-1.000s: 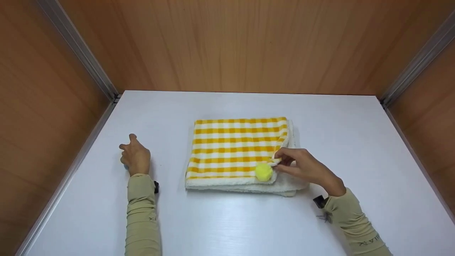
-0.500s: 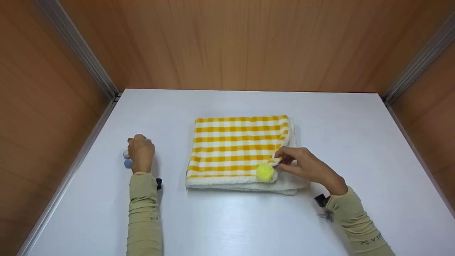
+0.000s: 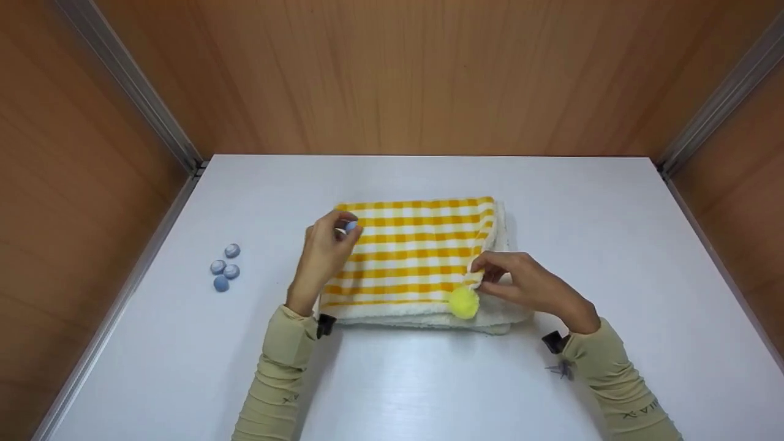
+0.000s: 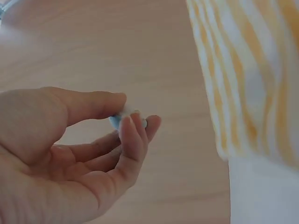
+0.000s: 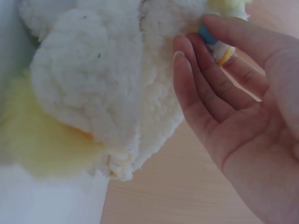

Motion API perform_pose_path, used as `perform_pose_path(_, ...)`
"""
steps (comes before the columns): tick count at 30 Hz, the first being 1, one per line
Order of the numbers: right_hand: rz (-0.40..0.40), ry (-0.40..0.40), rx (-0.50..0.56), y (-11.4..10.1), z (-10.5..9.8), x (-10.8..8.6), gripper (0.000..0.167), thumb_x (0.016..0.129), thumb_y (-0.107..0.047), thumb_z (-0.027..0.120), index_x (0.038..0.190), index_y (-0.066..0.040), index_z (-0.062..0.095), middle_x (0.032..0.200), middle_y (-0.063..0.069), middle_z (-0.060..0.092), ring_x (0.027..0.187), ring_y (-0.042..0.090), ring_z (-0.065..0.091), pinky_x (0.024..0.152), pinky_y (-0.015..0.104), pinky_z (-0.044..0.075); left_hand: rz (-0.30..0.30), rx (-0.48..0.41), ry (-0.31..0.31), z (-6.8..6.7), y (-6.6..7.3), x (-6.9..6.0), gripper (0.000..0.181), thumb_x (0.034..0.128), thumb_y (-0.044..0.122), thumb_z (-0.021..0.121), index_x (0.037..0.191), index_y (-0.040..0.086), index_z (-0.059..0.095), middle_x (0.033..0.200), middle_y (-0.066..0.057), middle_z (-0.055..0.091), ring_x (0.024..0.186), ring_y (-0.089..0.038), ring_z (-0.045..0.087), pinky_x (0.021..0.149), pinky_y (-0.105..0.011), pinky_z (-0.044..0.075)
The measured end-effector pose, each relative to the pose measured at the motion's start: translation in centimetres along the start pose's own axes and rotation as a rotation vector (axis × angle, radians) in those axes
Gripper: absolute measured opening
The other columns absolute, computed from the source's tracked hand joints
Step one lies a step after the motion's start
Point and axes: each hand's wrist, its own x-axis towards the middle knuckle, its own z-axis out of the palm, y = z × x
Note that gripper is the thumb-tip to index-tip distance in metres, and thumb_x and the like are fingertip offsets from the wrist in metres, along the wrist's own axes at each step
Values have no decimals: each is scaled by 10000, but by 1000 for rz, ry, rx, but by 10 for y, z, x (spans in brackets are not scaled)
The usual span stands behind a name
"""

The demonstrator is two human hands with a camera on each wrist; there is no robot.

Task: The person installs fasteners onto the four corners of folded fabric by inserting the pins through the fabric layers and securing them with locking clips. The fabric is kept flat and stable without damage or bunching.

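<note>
A folded yellow-and-white checked blanket (image 3: 410,239) with white fleecy backing lies mid-table. Over its left edge is my left hand (image 3: 324,251), pinching a small round blue-and-white piece (image 3: 351,226) between thumb and fingertips, held above the cloth. My right hand (image 3: 533,285) pinches the blanket's lifted near-right edge beside a fluffy yellow pom-pom (image 3: 463,302). In the right wrist view, a small blue cap (image 5: 207,35) sits under the thumb with a bit of cloth between the fingers. What lies behind that cap is hidden.
Several small round pieces (image 3: 231,271), blue and white, lie grouped on the white table (image 3: 392,380) at the left. Wooden panels (image 3: 416,79) with metal corner rails (image 3: 135,92) enclose the back and sides.
My left hand has moved right from the group of round pieces to the blanket, carrying one of them. The pom-pom has shifted slightly down; my right hand stays nearly in place.
</note>
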Motion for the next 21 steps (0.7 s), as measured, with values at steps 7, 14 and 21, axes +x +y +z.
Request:
perform_pose_path(7, -30, 6, -29, 0, -1, 0, 219, 931, 30, 707, 1124, -67, 673, 1019, -7, 707, 853, 136, 674, 759, 285, 572, 137, -128, -216, 37, 21, -14, 211, 1026, 115, 642, 1199, 11, 704, 1032, -112, 697, 800, -231, 653, 728, -345, 539)
perform_pose_path(14, -26, 5, -27, -2, -2, 0, 228, 927, 41, 699, 1128, -65, 678, 1040, -4, 705, 859, 137, 668, 768, 295, 572, 140, -174, -326, 59, 29, -21, 233, 1043, 126, 613, 1229, 1, 673, 1118, -133, 686, 885, -266, 681, 807, -388, 566)
perform_pose_path(21, -15, -6, -27, -3, -2, 0, 208, 945, 18, 693, 1145, -34, 675, 1063, 24, 711, 873, 143, 673, 777, 324, 575, 159, -239, -423, 74, 33, -27, 272, 1056, 105, 578, 1277, -45, 631, 1215, -217, 655, 933, -268, 668, 866, -382, 552)
